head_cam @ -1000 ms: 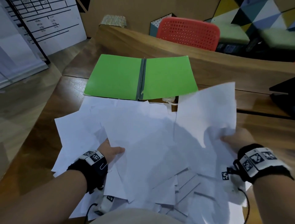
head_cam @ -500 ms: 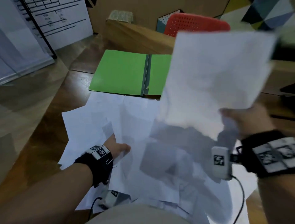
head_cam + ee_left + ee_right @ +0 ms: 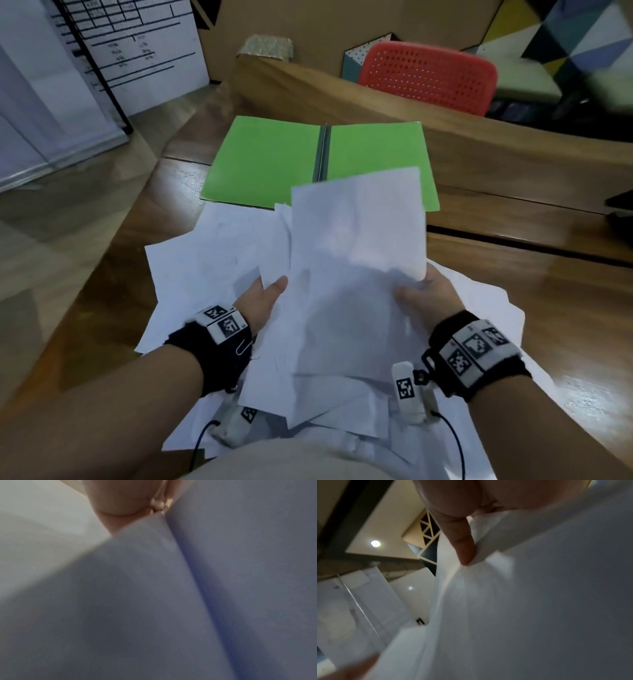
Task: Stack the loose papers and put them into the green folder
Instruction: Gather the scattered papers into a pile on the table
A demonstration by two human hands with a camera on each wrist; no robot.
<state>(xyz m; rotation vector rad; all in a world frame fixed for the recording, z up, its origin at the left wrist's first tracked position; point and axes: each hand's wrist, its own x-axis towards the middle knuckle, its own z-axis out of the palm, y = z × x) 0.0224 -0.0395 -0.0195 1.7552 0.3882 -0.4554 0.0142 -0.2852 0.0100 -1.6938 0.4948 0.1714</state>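
Your left hand (image 3: 262, 301) pinches the left edge of a sheaf of sheets (image 3: 356, 260), thumb on top and fingers hidden beneath; your right hand (image 3: 426, 298) grips the right edge the same way, and the right wrist view shows a thumb (image 3: 464, 545) pressed onto the paper. The sheaf is lifted and tilted, its long axis running from near to far, its far edge rising over the near edge of the green folder (image 3: 274, 161). Its edges are not squared: a corner juts out on the left.

The folder lies open and flat on the wooden desk (image 3: 513, 274), spine pointing near to far, long axis left to right. Its left leaf is fully bare; part of its right leaf is covered in the head view by the lifted sheets.

Loose papers (image 3: 191, 270) sprawl under and around your hands, reaching from the folder's near edge to the desk's near edge, some overhanging towards you. Bare desk shows to the right of the pile and left of it, where the desk edge drops to the floor. Beyond the folder a raised wooden ledge (image 3: 342, 99) closes the far side, with a red chair (image 3: 428, 77) behind it
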